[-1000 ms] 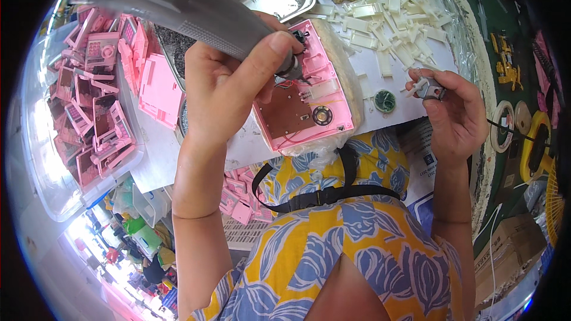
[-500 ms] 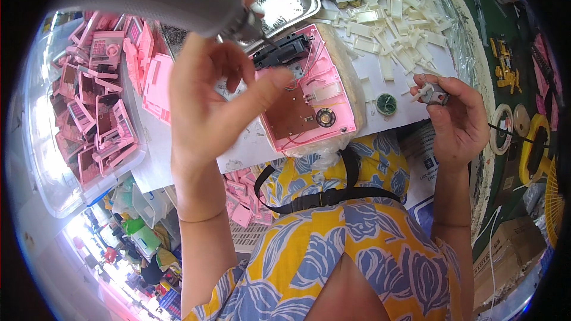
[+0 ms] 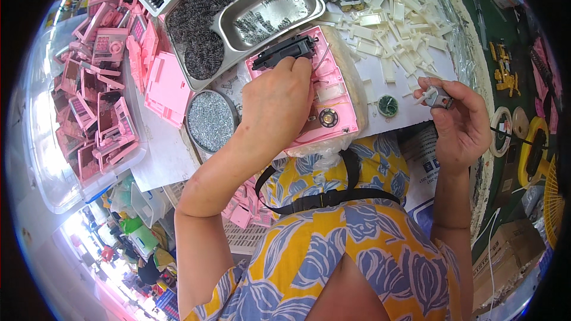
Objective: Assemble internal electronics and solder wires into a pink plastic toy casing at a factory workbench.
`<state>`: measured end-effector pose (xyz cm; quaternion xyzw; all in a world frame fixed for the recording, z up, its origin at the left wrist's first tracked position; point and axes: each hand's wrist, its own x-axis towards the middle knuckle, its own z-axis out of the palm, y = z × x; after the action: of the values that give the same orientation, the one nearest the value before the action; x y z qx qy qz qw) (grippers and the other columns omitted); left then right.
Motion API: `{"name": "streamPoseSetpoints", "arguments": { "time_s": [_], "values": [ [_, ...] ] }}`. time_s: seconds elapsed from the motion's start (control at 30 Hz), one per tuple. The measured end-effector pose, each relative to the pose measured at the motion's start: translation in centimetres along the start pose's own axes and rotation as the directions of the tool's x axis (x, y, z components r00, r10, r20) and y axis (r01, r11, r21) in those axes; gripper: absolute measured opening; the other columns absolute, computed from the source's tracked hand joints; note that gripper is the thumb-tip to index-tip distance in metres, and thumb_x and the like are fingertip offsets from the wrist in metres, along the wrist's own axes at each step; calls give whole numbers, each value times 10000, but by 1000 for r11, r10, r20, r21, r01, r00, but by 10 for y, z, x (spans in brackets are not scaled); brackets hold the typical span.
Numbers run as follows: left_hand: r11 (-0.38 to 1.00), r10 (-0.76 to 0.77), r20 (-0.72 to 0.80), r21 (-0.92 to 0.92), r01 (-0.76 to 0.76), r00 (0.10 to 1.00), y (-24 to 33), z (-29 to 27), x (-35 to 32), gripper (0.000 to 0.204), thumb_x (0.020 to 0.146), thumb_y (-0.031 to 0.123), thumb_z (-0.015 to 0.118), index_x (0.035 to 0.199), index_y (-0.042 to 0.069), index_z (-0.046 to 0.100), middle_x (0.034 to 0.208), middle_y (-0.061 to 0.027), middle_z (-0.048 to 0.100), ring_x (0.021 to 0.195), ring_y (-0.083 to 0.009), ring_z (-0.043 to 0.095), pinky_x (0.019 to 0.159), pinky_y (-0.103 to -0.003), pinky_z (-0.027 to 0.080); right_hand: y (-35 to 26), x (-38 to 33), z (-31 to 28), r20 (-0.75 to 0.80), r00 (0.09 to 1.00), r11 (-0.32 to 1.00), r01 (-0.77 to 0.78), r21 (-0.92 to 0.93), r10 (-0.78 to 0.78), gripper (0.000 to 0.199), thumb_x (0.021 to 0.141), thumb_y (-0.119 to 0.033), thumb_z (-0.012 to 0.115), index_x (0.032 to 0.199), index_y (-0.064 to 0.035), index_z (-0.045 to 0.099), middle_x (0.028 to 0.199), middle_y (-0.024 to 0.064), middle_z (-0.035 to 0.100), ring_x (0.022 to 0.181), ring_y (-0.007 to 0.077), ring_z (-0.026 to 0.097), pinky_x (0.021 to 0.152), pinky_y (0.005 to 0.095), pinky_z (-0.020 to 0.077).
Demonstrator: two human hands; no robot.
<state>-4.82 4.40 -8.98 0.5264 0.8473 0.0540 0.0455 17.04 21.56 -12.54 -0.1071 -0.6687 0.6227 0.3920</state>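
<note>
My left hand reaches over an open pink plastic casing. Its fingers are bent together at the edge of a black plastic mechanism in the casing's upper part; the tips, and whatever they pinch, are hidden. A round speaker shows in the lower right of the casing, while the hand covers most of the brown circuit board. Off to the right, my right hand pinches a small grey motor with a white plastic piece on it, held above the table's edge.
Behind the casing stands a metal tray of dark springs. A round tin of small metal screws lies left. White plastic pieces are heaped at the back right, near a small green-filled dish. A clear bin holds pink parts.
The large grey power screwdriver at the upper left has gone out of view. My left hand has moved right and down onto the casing. My right hand still holds the motor.
</note>
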Motion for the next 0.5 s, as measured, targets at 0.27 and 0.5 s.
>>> {"name": "streamPoseSetpoints", "arguments": {
  "time_s": [0.27,0.5],
  "values": [
    [998,22,-102,-54,-27,995,-6,8,-5,147,825,124,721,902,63,611,797,-98,661,665,-299,674,592,-392,542,1,-1,3,-13,1000,1000,12,6,-12,380,885,51,701,1233,101,556,1162,245,670,1063,274,679,916,339,551],
    [921,-119,-167,-386,46,979,-12,20,-20,142,815,151,703,891,70,613,767,-109,656,648,-296,661,555,-415,522,3,8,14,46,998,999,-39,28,37,360,891,64,689,1227,94,565,1156,224,684,1041,223,679,902,319,550]
  ]
}}
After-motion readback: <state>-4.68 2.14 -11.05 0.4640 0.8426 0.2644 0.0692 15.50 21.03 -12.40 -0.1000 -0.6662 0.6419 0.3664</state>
